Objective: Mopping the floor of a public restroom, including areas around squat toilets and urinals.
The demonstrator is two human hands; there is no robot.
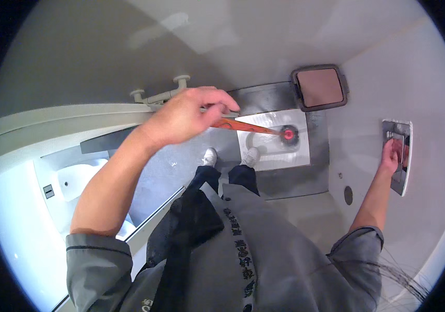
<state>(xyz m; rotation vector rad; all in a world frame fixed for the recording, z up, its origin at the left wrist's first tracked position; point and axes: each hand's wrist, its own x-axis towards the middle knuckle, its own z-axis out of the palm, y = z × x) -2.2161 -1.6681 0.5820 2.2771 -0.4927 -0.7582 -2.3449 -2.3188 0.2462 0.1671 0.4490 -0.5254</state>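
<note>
My left hand [199, 112] is closed round the upper end of a long orange handle. This toilet brush [248, 127] slants down to the right, and its dark round head with a red centre sits at the drain end of a white squat toilet [272, 162]. Over at the right wall, my right hand [388, 157] reaches to a shiny metal flush plate [401, 179], its fingers stretched against the plate and mirrored in it. Part of those fingers is hard to separate from the reflection.
A lidded bin [320, 87] with a pinkish top stands in the corner beyond the toilet. A pale grab rail [162, 97] runs along the wall near my left hand. At the left, a mirror reflects a white washbasin [79, 179]. My white shoes [209, 157] are beside the toilet.
</note>
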